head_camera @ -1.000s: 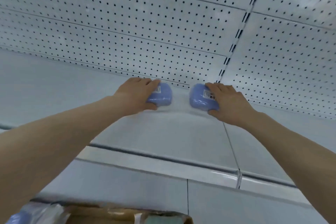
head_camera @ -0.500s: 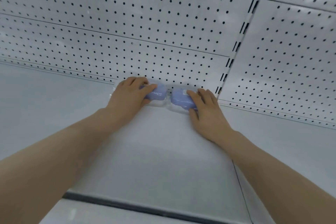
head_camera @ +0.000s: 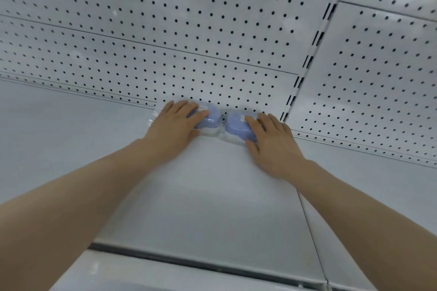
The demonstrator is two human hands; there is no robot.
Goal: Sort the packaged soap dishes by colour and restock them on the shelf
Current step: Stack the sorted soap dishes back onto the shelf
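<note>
**Location of stock.** Two light-blue, rounded plastic soap dishes, each sealed in a clear film wrapper, lie side by side at the very back of the white metal shelf (head_camera: 201, 196). Both sit against the foot of the white perforated back panel (head_camera: 189, 30). The left soap dish (head_camera: 209, 119) and the right soap dish (head_camera: 235, 126) are just beside each other, and their wrapper edges appear to meet in the narrow gap between them. Each carries a small white label on its upper face; the print is too small to read.

**Left hand.** The left hand (head_camera: 176, 125) lies over the left soap dish and covers most of it. The fingers are laid across the top and the thumb is set against the near side. The grip is clamped on the dish between fingers and thumb. Clear wrapper film shows beyond the hand's outer edge.

**Right hand.** The right hand (head_camera: 272, 144) covers the outer half of the right soap dish. Its fingers rest on the top and its thumb lies along the near edge. This grip is likewise closed on the dish.

**Surroundings.** A slotted white upright (head_camera: 305, 66) divides the back panel just to the right of the dishes. A thin seam (head_camera: 309, 220) in the shelf surface runs forward from its foot. A dark strip (head_camera: 189, 260) crosses the shelf near the front edge. Both bare forearms reach in from the lower corners of the view.
</note>
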